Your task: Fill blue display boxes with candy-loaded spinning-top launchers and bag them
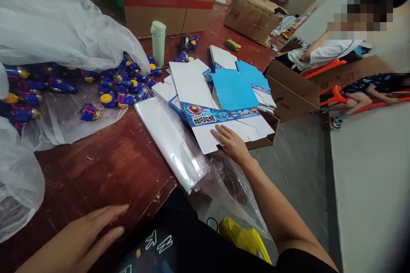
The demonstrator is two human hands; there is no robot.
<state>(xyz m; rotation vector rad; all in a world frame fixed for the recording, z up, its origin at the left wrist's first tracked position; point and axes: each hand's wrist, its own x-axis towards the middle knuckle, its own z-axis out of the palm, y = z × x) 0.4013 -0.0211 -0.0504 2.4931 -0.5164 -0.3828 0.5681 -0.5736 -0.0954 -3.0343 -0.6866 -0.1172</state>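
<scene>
My right hand (232,143) rests with spread fingers on the near edge of a flat printed carton (208,136), white with a blue patterned band. Under and behind it lie more flat cartons, one showing a plain light-blue face (233,89). My left hand (92,230) hovers over the near part of the red-brown table (105,170), thumb and fingers apart, holding nothing. Between the hands, a stack of clear plastic bags (173,140) lies beside the cartons. Many blue and yellow toys (123,83) are heaped at the left, with a single one (89,112) apart on the plastic sheet.
A pale green bottle (158,45) stands behind the toys, before a large cardboard box (169,8). Translucent plastic (64,25) covers the left side. An open carton (291,89) is at the right, near two seated people. A yellow bag (245,239) hangs below the table edge.
</scene>
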